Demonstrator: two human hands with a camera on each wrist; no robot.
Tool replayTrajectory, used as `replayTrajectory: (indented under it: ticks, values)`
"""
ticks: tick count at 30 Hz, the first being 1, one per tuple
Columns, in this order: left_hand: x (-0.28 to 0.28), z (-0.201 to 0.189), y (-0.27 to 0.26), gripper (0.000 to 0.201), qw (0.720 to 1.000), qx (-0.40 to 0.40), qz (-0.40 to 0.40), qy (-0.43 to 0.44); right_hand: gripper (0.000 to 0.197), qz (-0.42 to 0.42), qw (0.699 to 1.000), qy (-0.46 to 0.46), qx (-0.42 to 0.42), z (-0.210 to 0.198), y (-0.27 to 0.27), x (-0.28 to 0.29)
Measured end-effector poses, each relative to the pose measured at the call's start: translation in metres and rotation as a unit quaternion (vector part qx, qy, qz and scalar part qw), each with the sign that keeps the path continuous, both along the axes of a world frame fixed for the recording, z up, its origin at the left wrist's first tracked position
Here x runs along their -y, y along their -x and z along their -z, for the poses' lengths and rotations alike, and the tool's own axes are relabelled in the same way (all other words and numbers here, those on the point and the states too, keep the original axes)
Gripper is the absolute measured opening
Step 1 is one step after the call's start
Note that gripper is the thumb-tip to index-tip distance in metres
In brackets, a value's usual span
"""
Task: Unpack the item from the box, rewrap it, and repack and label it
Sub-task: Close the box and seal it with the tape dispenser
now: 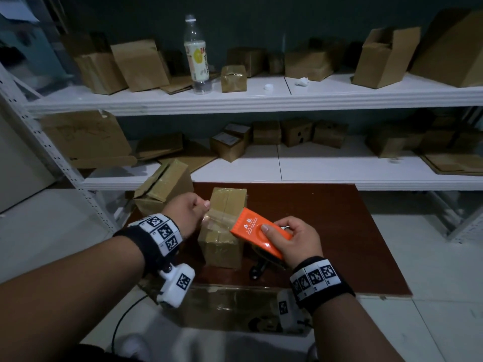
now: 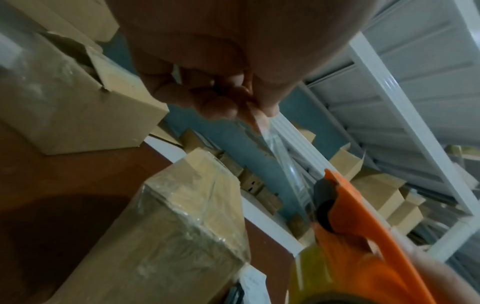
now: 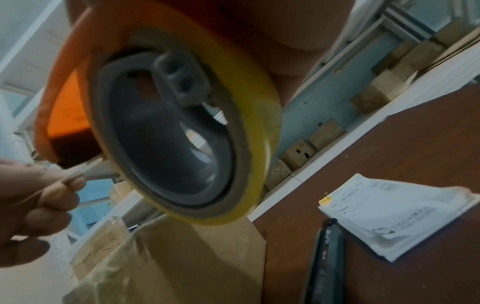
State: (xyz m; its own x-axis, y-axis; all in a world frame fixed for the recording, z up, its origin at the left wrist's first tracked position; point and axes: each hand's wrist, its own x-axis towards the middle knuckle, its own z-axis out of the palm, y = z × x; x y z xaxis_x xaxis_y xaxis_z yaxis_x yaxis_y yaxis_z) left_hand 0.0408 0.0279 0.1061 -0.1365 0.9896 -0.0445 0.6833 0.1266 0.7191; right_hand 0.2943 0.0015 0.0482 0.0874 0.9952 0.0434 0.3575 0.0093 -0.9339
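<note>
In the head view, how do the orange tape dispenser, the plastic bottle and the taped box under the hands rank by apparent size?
1. Taped box, largest.
2. Orange tape dispenser and plastic bottle: similar; the bottle stands farther away, so I cannot rank them.

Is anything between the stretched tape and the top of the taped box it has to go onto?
Nothing visible. The left hand pinches the tape end, the right hand holds the orange dispenser, and the strip hangs just above the taped box with only air between.
</note>
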Motion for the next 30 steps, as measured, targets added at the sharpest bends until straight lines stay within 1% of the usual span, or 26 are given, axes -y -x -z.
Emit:
replayTrajectory:
  ticks: [2, 4, 6, 8, 10, 13, 17, 21, 25, 30]
  values:
    - [0.001, -0.003, 0.002, 0.026, 0.999, 0.032, 0.016, 0.005, 0.023, -0.003, 1.0, -0.006, 0.016, -0.001, 0.001, 0.001]
    - [0.003, -0.009, 0.002, 0.018, 0.998, 0.048, 0.037, 0.009, 0.023, -0.001, 0.999, -0.01, 0.031, 0.0, 0.0, 0.001]
    - [0.007, -0.014, 0.002, 0.011, 0.998, 0.026, 0.049, 0.01, 0.022, 0.0, 0.999, -0.023, 0.041, 0.0, -0.002, 0.001]
    - [0.012, -0.017, 0.003, 0.01, 0.998, -0.015, 0.056, 0.004, 0.02, -0.015, 0.998, -0.029, 0.061, 0.0, -0.003, 0.002]
    - [0.014, -0.022, 0.004, 0.01, 0.998, -0.038, 0.057, -0.002, 0.02, -0.029, 0.995, -0.026, 0.088, -0.002, -0.004, 0.005]
    - [0.014, -0.033, 0.011, 0.009, 0.999, -0.033, 0.038, -0.007, 0.022, -0.032, 0.994, -0.021, 0.107, -0.002, -0.009, 0.006]
    - [0.019, -0.043, 0.017, 0.01, 0.998, -0.06, 0.032, -0.019, 0.023, -0.032, 0.993, -0.014, 0.11, 0.0, -0.013, 0.007]
    - [0.024, -0.042, 0.014, 0.011, 0.996, -0.072, 0.02, -0.039, 0.024, -0.028, 0.993, -0.01, 0.113, 0.002, -0.012, 0.007]
    - [0.028, -0.039, 0.016, 0.012, 0.998, -0.043, 0.02, -0.032, 0.026, -0.028, 0.992, -0.013, 0.126, 0.006, -0.014, 0.006]
    - [0.036, -0.042, 0.01, 0.012, 0.997, -0.05, 0.03, -0.047, 0.029, -0.011, 0.991, -0.007, 0.136, 0.012, -0.014, 0.003]
